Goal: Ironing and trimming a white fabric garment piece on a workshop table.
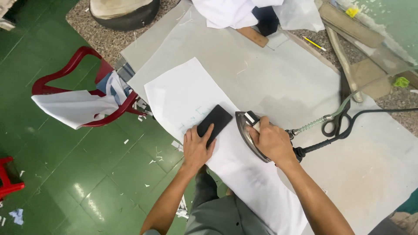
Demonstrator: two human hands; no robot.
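Iron (252, 135): metal soleplate, dark handle, flat on white fabric, nose pointing far-left. Right hand (271, 141) wrapped round handle from above, fingers closed. Black cord + coiled spring guard exit at rear, run right across the worktop.

Black block (214, 123): flat rectangular pad, matte, lying on the fabric just left of the iron, long axis diagonal (near-left to far-right). Left hand (197, 147) pressed flat on its near end, fingers spread over the edge.

White fabric (204, 130): long white panel, laid diagonal on grey worktop cover, far-left end broad w/ faint bluish marks, near end overhangs the worktop edge toward the person. Mostly smooth.
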